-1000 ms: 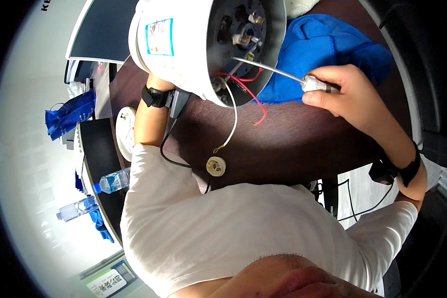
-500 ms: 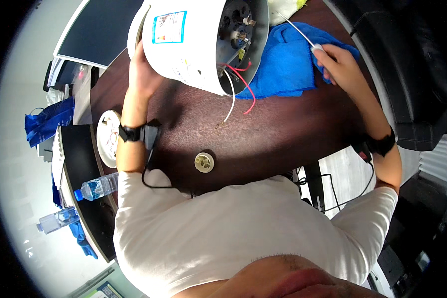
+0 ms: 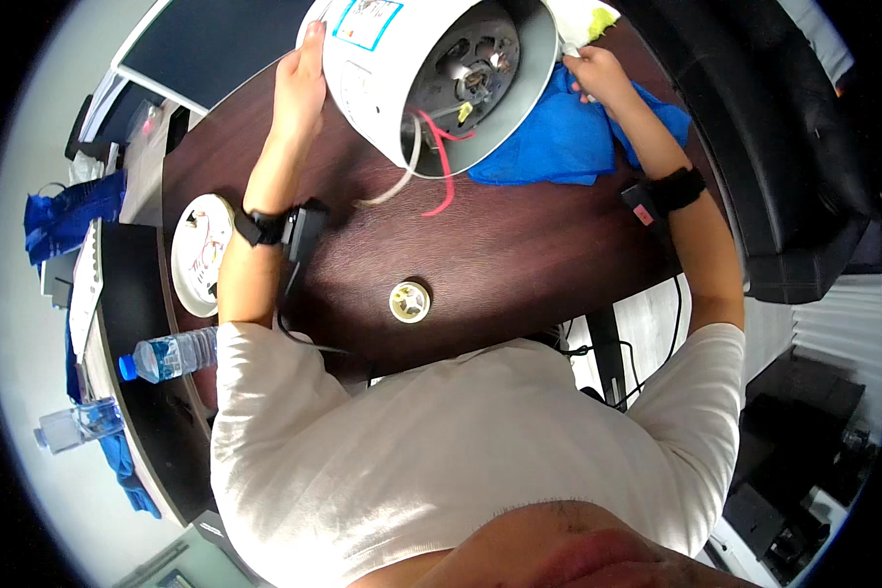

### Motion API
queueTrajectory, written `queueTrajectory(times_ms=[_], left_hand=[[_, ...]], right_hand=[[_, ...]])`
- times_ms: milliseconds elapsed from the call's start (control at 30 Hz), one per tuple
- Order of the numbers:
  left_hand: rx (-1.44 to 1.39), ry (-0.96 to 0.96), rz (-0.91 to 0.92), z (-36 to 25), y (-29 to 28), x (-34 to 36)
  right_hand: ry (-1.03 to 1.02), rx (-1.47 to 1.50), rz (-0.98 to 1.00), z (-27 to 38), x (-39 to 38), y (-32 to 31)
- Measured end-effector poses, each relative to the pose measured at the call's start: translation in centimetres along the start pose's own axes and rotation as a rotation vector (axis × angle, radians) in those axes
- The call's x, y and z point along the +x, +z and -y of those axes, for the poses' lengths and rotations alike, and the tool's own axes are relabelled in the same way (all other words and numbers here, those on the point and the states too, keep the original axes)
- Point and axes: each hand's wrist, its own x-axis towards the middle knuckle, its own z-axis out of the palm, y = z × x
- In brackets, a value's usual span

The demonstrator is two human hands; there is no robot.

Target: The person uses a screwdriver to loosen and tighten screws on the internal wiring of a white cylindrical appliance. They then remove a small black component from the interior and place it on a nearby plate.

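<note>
A white metal cylinder (image 3: 372,69) lies on its side at the top, its open end showing a dark plate with fittings (image 3: 461,69) and dangling red wires (image 3: 441,176) and a white wire (image 3: 397,181). My left hand (image 3: 300,88) grips the cylinder's left side. My right hand (image 3: 598,78) is closed on the pale screwdriver handle (image 3: 570,51) beside the cylinder's right rim; the shaft is hidden. Beneath lies a rumpled blue cloth (image 3: 539,147). A small round cream fitting (image 3: 410,302) rests nearer me.
The dark wooden desk (image 3: 519,255) holds a white round cover with wiring (image 3: 201,255) at left. Water bottles (image 3: 171,355) stand on a black side ledge (image 3: 137,314). A black chair (image 3: 774,196) is at right, black cables (image 3: 617,353) below, a pale pad (image 3: 578,20) at top.
The screwdriver left the cylinder's opening and moved up and right to beside its rim. My left hand moved up along the cylinder, whose open end has tilted.
</note>
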Motion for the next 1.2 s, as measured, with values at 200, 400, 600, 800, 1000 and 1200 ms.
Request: queueTrajectory(times_ms=[200, 400, 600, 800, 1000, 1200], left_hand=[[-0.216, -0.08, 0.031, 1.8, -2.5, 5.7], [-0.455, -0.122, 0.292, 3.2, -5.6, 9.7], [-0.552, -0.121, 0.056, 4.4, -6.9, 11.0], [-0.599, -0.247, -0.227, 2.5, -5.8, 8.1], [-0.643, -0.224, -0.279, 3.3, -6.0, 6.7], [-0.666, -0.286, -0.289, 2.9, -6.4, 5.6]], right_hand=[[0.011, -0.234, 0.111, 2.1, 1.8, 1.7], [-0.305, -0.48, -0.18, 3.2, 0.4, 4.3], [-0.38, -0.567, -0.116, 4.4, -0.2, 6.4], [-0.385, -0.585, 0.012, 5.2, -0.3, 8.3], [-0.576, -0.221, -0.122, 5.7, 3.2, 10.2], [-0.247, 0.714, 0.313, 12.8, 0.5, 12.1]])
